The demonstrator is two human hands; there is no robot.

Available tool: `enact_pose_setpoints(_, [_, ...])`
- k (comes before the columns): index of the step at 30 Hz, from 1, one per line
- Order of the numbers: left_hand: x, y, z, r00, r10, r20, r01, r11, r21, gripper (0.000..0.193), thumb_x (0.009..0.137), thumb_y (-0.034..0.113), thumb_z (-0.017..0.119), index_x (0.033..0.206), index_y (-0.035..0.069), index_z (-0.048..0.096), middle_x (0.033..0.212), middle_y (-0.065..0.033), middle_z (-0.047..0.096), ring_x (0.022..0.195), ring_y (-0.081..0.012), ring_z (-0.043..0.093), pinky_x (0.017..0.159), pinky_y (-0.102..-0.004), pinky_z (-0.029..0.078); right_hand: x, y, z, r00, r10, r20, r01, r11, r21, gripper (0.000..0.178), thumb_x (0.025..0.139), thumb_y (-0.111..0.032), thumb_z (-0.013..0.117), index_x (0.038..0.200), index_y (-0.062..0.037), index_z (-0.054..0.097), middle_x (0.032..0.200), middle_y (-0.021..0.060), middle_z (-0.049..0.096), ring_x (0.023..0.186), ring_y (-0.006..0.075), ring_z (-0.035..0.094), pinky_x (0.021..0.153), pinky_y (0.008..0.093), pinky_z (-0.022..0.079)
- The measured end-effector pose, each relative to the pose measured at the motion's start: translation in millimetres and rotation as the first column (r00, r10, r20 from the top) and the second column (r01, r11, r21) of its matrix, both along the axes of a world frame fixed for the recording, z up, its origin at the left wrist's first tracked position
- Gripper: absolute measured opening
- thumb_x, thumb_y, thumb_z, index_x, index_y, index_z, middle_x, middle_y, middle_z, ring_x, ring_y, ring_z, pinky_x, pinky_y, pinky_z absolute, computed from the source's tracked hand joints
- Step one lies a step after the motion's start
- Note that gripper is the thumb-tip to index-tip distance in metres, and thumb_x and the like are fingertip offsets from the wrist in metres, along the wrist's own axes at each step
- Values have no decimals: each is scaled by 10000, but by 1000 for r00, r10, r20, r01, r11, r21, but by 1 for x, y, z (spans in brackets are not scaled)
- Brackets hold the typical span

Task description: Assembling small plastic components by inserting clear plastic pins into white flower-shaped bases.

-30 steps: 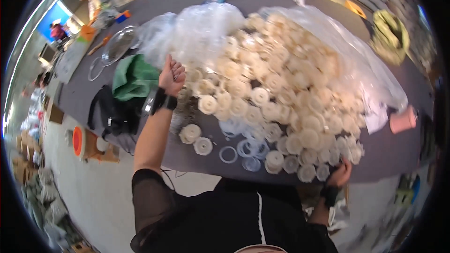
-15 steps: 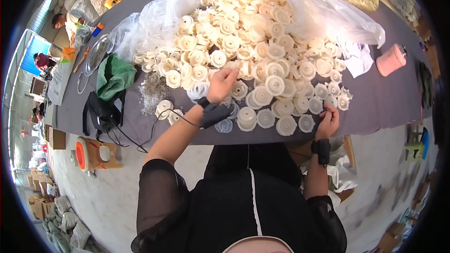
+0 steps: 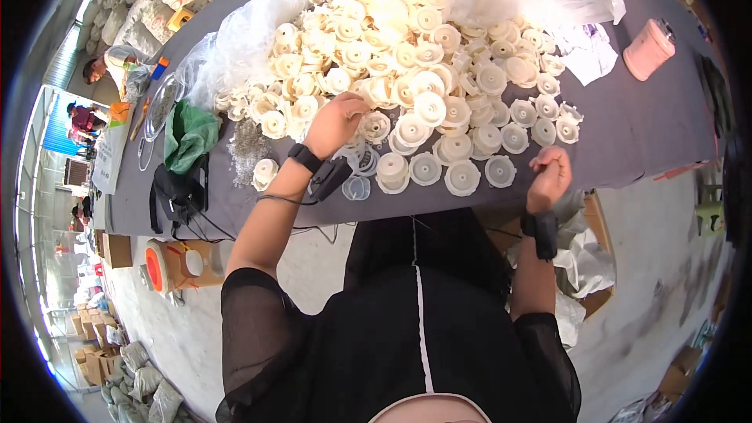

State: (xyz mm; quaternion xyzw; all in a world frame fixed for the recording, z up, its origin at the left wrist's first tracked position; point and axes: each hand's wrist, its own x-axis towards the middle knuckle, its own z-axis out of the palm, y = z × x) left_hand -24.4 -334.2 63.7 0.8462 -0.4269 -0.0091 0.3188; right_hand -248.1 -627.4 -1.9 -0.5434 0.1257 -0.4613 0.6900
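While the left hand (image 3: 335,122) rests with bent fingers on the near edge of the heap of cream plastic discs (image 3: 407,39), its grip is hidden from the head camera, so I cannot tell whether it holds a disc. That heap fills the upper middle of the frame on a grey surface (image 3: 627,133); the discs are far too many to count, though about eight lie singly in a loose row along its lower edge. Two clear rings (image 3: 356,186) sit just below the left wrist. At lower right of the surface's near edge, the right hand (image 3: 550,177) is curled into a closed fist; what it holds, if anything, cannot be seen. One pink cylinder (image 3: 648,48) stands at upper right. One green bag (image 3: 188,135) lies at left, with one clear plastic sheet (image 3: 243,39) above it.
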Motion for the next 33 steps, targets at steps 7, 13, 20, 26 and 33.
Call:
enact_pose_setpoints(7, [2,24,8,999,1,32,-2,1000,18,155,746,-15,553,860,51,635,931,-106,600,853,-287,581,715,-328,469,-55,15,143,978,206,-27,-205,978,48,423,879,-324,438,1118,23,471,838,108,568,571,129,495,569,279,437])
enact_pose_setpoints(13, [-6,23,6,999,40,32,-38,999,-35,176,739,-37,552,883,37,620,903,-99,596,746,-245,582,658,-301,468,-53,-22,132,434,851,296,-884,466,-41,387,764,-177,582,1135,-81,532,1088,132,564,906,229,576,739,359,454])
enact_pose_setpoints(20, [-8,53,-17,982,119,-147,-144,975,-171,199,767,-37,583,949,38,611,880,-48,581,712,-121,563,634,-218,452,-49,36,145,775,621,112,-630,772,79,212,770,-75,573,982,-66,563,1038,123,564,881,218,566,736,347,435])
enact_pose_setpoints(26, [-39,48,-14,969,28,-247,-71,984,-166,175,753,0,600,920,53,605,855,-70,572,710,-158,568,621,-247,456,-2,60,72,871,468,153,-492,816,303,238,813,-43,452,604,-108,360,548,-5,322,442,88,281,402,229,215])
enact_pose_setpoints(33, [-58,32,-26,992,5,126,-11,999,48,185,720,48,626,900,76,600,794,-83,542,683,-240,555,601,-311,458,35,139,67,610,747,-265,-674,665,322,117,872,-56,406,871,-39,522,720,32,537,574,73,468,530,188,376])
